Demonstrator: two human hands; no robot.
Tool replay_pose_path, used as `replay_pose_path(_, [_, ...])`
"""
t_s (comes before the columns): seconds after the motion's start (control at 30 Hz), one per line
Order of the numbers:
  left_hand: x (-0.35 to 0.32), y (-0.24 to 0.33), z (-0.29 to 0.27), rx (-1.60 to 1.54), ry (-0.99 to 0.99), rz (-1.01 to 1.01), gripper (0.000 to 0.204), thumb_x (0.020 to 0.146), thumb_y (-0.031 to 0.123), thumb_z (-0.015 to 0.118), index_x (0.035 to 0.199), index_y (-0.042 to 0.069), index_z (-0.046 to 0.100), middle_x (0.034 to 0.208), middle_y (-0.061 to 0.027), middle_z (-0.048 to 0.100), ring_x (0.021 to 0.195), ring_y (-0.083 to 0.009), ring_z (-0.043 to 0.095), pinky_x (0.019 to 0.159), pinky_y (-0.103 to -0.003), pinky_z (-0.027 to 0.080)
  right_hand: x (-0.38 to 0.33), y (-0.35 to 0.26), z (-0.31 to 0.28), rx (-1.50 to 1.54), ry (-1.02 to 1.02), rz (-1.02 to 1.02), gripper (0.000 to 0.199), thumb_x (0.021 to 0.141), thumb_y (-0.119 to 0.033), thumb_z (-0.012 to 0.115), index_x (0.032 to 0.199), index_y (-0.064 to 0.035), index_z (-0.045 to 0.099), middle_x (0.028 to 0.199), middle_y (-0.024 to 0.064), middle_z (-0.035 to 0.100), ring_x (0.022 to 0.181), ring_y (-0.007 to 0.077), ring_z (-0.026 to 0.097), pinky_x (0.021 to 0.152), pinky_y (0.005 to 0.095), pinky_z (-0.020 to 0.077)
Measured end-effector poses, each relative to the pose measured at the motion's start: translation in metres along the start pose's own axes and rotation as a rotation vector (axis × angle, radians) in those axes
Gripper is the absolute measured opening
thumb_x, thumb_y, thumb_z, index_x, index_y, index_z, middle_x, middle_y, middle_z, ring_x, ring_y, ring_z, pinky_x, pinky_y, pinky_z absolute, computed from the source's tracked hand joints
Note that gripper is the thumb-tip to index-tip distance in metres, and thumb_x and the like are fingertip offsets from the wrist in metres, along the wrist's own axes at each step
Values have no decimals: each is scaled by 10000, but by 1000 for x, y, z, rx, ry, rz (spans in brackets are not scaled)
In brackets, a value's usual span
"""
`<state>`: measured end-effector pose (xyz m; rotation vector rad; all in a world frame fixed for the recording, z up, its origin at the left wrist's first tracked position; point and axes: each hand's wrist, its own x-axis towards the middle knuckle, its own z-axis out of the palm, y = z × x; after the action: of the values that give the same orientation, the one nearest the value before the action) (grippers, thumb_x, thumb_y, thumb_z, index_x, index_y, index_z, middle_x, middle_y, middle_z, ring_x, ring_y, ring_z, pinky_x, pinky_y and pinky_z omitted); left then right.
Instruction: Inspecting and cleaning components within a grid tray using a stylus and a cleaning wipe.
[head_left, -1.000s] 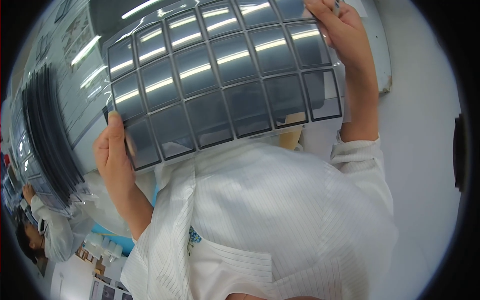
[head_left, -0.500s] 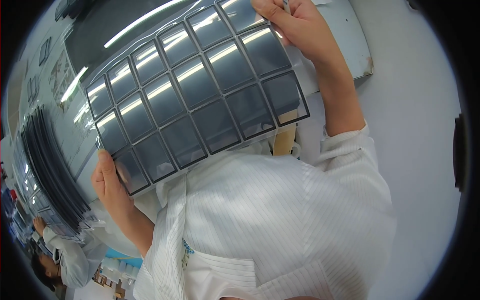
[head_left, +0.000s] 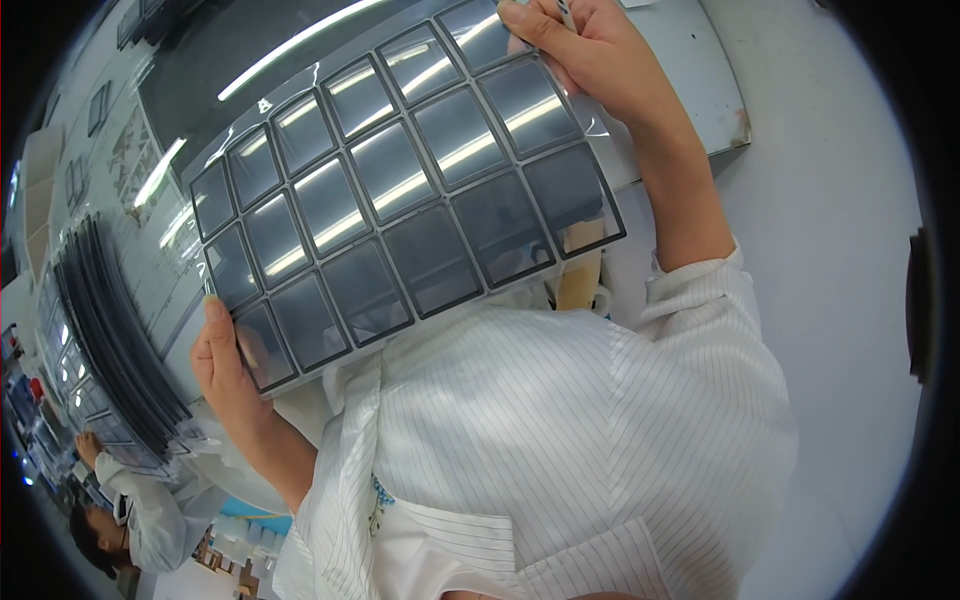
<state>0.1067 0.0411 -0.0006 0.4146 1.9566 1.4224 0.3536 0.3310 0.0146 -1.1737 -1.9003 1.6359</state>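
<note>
A white, finely striped shirt (head_left: 510,400) takes up more of my view than anything else, filling the centre and lower part of the frame. Above it, across the upper centre, is the framed panel (head_left: 430,255), held up on a slant, its right end higher than its left. I count three rows of six dark-edged rectangles, see-through and greyish, with bright streaks of reflected light running over the upper two rows.

Beyond the panel runs the pale worktop (head_left: 708,100); one corner of it shows at upper right. A dark, glossy sheet (head_left: 200,80) lies behind the panel at upper left, with a long light mirrored in it. At the far left there's a thick stack of dark-framed panels (head_left: 115,330), edges curving down the frame. A co-worker's white sleeve (head_left: 150,525) comes in at lower left, and the co-worker's hand (head_left: 88,448) is at the stack's lower end.

The wearer's hands are well apart, both clamped on the one panel. The right hand (head_left: 592,50) grips the upper right end, thumb on the near face; the left hand (head_left: 220,355) pinches the lower left end, thumb up, its fingers showing dimly through the corner.

Under the panel's right end stands a tan object (head_left: 578,285), too hidden to name. Blue embroidery (head_left: 381,494) dots the shirt at lower centre. Smallest of all, a slim stick (head_left: 566,15) pokes out between the right hand's fingers.
</note>
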Motion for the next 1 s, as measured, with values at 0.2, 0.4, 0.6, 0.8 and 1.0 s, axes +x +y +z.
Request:
replay_pose_path(0.2, [2, 2, -2, -42, -43, -18, 533, 997, 341, 479, 510, 139, 401, 424, 39, 361, 367, -40, 270, 378, -246, 156, 0, 4, 0, 26, -7, -8, 354, 955, -303, 568, 713, -46, 609, 454, -32, 491, 357, 40, 413, 360, 199, 303])
replay_pose_path(0.4, [1, 0, -4, -44, -41, -5, 544, 1001, 352, 468, 506, 139, 394, 421, 36, 356, 366, -43, 264, 376, -249, 152, 0, 3, 1, 10, 3, 11, 356, 956, -309, 566, 711, -55, 608, 456, -36, 490, 363, 38, 419, 360, 198, 305])
replay_pose_path(0.6, [1, 0, -2, -43, -30, 0, 532, 999, 354, 472, 518, 141, 394, 432, 42, 356, 372, -40, 269, 376, -246, 149, -1, 1, 0, 28, -14, 14, 353, 957, -312, 563, 719, -56, 606, 463, -37, 492, 367, 36, 420, 366, 189, 308])
replay_pose_path(0.8, [0, 0, -2, -30, -16, 4, 519, 999, 350, 475, 529, 146, 393, 441, 47, 361, 377, -35, 275, 374, -241, 152, -2, 0, 1, 23, 1, 25, 357, 957, -313, 564, 720, -50, 607, 474, -39, 499, 373, 35, 423, 370, 188, 312])
replay_pose_path(1.0, [0, -3, -7, -27, -55, 16, 521, 1000, 367, 465, 534, 145, 399, 435, 43, 367, 370, -37, 274, 365, -245, 155, -2, 0, 2, 1, 22, 15, 373, 950, -315, 575, 672, -66, 569, 478, -45, 483, 379, 34, 423, 372, 188, 313])
